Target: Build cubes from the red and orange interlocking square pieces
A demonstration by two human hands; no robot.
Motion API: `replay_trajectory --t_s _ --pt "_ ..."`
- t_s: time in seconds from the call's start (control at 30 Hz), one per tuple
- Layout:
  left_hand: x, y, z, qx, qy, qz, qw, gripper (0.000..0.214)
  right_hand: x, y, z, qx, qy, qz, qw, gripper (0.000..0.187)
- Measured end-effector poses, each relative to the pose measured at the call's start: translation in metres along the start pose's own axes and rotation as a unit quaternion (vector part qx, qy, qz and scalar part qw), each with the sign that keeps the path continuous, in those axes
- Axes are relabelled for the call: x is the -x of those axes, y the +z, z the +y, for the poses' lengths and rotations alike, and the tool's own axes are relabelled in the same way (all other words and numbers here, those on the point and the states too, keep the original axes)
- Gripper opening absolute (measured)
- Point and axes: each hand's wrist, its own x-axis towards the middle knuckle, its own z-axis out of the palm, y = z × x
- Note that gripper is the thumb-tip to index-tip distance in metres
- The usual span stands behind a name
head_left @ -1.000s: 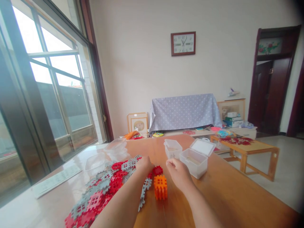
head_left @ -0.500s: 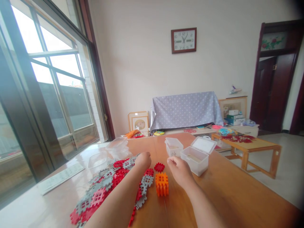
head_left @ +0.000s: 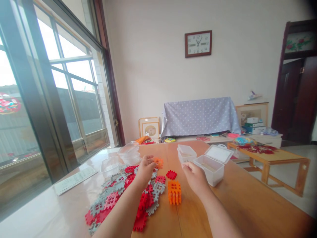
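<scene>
My left hand (head_left: 145, 170) is over the far right side of a pile of red and grey interlocking plastic building pieces (head_left: 119, 185). At its fingertips is an orange building piece (head_left: 158, 162), which the fingers appear to pinch. My right hand (head_left: 195, 176) hovers over the table in front of the clear boxes, its fingers curled closed; whatever is inside them is hidden. Between my forearms stands an orange block of joined window-like pieces (head_left: 174, 192). A single red piece (head_left: 171, 175) lies just behind it.
Two clear plastic boxes, a smaller one (head_left: 186, 154) and an open-lidded one (head_left: 212, 173), stand right of centre. Stacked clear lids or containers (head_left: 128, 151) and an empty-looking clear tub (head_left: 109, 166) are at left, near a printed sheet (head_left: 74, 180). A low wooden table (head_left: 277, 157) stands beyond.
My left hand has moved left and turned, and an orange piece now shows at its fingers. My right hand stays closed in nearly the same place. The view has turned slightly left.
</scene>
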Motion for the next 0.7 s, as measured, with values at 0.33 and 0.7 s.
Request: replay_trajectory --t_s 0.33,0.7 --pt "0.066 0.004 0.016 0.199 -0.045 -0.076 0.976 0.040 0.019 0.005 -0.035 -0.140 0.028 -0.108 0.984 0.045" --pt "0.076 0.007 0.003 0.260 -0.112 -0.088 0.955 0.042 0.025 0.014 -0.044 -0.222 0.082 -0.128 0.963 0.042"
